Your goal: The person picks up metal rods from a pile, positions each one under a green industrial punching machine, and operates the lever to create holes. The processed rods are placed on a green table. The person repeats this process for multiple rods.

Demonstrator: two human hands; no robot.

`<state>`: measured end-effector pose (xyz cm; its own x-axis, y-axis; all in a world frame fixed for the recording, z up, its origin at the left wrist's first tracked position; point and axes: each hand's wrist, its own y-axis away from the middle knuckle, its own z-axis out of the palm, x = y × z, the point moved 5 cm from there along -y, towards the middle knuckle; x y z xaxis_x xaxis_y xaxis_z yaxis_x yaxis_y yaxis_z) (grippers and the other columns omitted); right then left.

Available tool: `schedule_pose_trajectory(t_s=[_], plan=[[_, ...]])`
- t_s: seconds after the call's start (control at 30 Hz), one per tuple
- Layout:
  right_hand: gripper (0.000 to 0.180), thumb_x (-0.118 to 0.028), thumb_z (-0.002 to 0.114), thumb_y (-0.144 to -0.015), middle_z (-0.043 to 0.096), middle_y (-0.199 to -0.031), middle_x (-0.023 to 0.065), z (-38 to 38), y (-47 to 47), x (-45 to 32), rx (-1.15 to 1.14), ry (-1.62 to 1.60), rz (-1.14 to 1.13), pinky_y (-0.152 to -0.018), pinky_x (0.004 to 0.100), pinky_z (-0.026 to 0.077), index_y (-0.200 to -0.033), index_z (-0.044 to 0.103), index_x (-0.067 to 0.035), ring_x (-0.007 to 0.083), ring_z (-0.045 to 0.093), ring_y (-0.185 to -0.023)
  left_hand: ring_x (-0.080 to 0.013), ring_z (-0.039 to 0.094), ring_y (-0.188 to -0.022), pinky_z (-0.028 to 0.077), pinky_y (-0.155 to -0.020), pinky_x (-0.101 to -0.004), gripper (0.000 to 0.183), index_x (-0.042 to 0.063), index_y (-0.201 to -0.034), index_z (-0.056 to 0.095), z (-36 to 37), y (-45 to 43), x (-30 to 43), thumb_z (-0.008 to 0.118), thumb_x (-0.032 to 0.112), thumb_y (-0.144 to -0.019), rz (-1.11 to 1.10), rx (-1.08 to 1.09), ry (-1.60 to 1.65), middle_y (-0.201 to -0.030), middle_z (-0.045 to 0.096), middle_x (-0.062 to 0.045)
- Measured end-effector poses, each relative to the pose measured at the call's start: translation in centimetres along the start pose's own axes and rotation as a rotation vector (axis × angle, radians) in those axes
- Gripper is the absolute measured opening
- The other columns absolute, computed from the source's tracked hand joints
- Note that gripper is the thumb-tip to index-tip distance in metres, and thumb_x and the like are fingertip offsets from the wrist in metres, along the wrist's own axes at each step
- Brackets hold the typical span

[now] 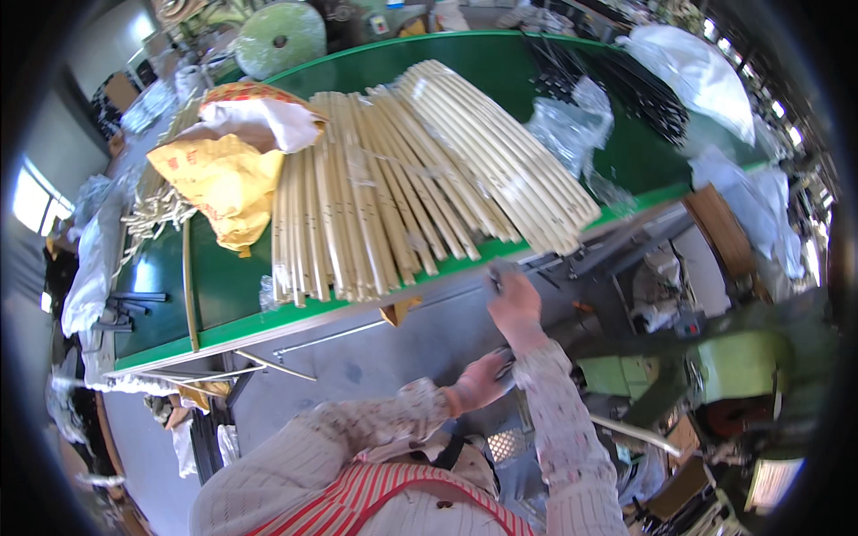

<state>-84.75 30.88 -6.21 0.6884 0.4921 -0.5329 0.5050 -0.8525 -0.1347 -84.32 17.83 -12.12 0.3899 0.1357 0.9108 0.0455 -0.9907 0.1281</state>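
Note:
My right hand (pixel 516 301) reaches just off the front edge of a green-topped table (pixel 228 329), near the lower ends of a fan of cream-coloured tubes (pixel 375 201). Its fingers look dark grey and blurred, perhaps from a coated work glove, and whether they grip anything is unclear. Closer to my body, my left hand (pixel 477 383) sits below and left of the right one, by the right sleeve. Something dark shows at its curled fingers, either glove coating or a small object. The tubes lie side by side in wrapped bundles, with small holes near their front ends.
A torn yellow sack (pixel 224 177) rests against the tubes. Black thin rods (pixel 643 94) and clear plastic film (pixel 570 127) lie at the table's right. Short dark tubes (pixel 134 309) are at its left. A green machine (pixel 737 368) stands at my right, with a metal bar (pixel 637 434) beside it.

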Motion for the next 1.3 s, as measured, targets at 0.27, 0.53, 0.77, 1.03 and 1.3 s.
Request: schedule_pose_trajectory(t_s=[0.27,0.53,0.77,1.03,1.3], plan=[[0.038,-0.03,0.059,-0.082,0.066,-0.092,0.0179,9.4,-9.2,-1.3,-0.351,0.396,0.033,-0.069,0.0462,0.05,-0.112,0.052,-0.006,0.0332,0.066,-0.086,-0.0158,0.062,-0.083,0.049,-0.074,-0.0292,0.019,0.003,-0.104,0.062,-13.3,9.7,-14.5,0.058,0.015,-0.09,-0.313,0.47,0.147,-0.091,0.067,-0.008],[0.031,-0.032,0.051,-0.093,0.045,-0.057,-0.0017,-3.4,-1.0,-2.8,-0.448,-1.021,0.388,-0.038,0.0237,0.026,-0.097,0.055,-0.002,0.0069,0.039,-0.043,-0.0116,0.058,-0.082,0.048,-0.074,-0.0257,0.021,0.003,-0.109,0.06,-15.4,6.0,-8.8,0.06,0.011,-0.089,-0.109,0.5,0.262,-0.09,0.063,-0.004],[0.039,-0.035,0.052,-0.093,0.046,-0.062,-0.0019,-9.5,20.9,1.4,-0.369,-1.082,0.436,-0.041,0.0203,0.027,-0.112,0.051,-0.001,0.0041,0.037,-0.046,-0.016,0.06,-0.088,0.05,-0.079,-0.0311,0.045,0.002,-0.126,0.045,-12.9,-4.1,-2.5,0.059,0.026,-0.091,0.042,0.56,0.849,-0.106,0.058,-0.006],[0.036,-0.017,0.064,-0.078,0.06,-0.082,0.019,-17.8,32.2,6.8,-0.159,0.009,0.14,-0.063,0.0417,0.047,-0.11,0.054,-0.006,0.0382,0.059,-0.074,-0.0163,0.056,-0.069,0.048,-0.062,-0.036,0.023,0.01,-0.092,0.056,-3.2,-1.2,10.2,0.058,0.033,-0.09,0.065,0.168,1.536,-0.077,0.056,0.0],[0.036,-0.027,0.068,-0.077,0.057,-0.067,0.0102,-30.6,35.8,12.9,0.345,0.382,-0.021,-0.052,0.0411,0.044,-0.105,0.058,-0.007,0.0317,0.056,-0.056,-0.0228,0.056,-0.094,0.044,-0.089,-0.0415,0.044,0.001,-0.117,0.052,5.1,1.8,19.1,0.06,0.032,-0.088,0.387,0.183,0.456,-0.102,0.058,-0.014]])
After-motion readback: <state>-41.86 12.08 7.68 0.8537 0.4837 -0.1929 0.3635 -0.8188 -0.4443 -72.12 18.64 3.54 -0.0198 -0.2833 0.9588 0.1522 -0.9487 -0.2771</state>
